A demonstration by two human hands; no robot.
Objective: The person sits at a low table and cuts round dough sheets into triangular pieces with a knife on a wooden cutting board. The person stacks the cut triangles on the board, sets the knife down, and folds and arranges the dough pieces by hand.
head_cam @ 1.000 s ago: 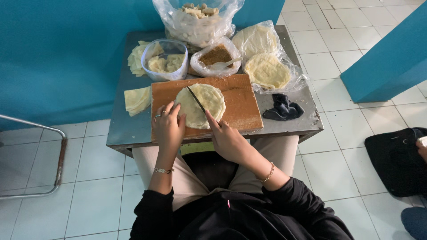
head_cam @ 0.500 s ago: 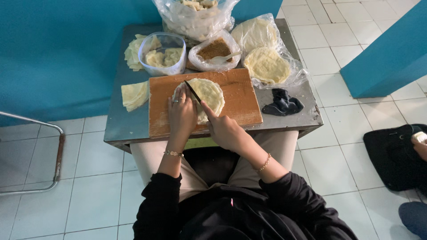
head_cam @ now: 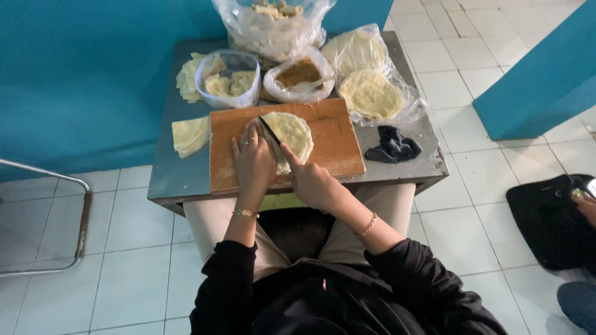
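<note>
From the head view, I sat at a small grey metal counter with a rough, orange-brown wooden cutting board in front of me. On it lay a pale, thin, round flatbread, soft and slightly mottled. My left hand lay flat and open on the bread's left part, fingers spread and pressing it down, holding nothing. My right hand was closed around the handle of a dark-bladed knife, index finger stretched along it, the blade resting slantwise across the bread. The handle itself was hidden inside my fist.

Left of the board lay a stack of cut, wedge-shaped pieces. Behind the board stood a clear plastic tub with more pieces, a bag of brown crumbly filling, a large crinkled bag cut off by the frame's top, and bagged round flatbreads. A crumpled dark cloth lay at the right.
</note>
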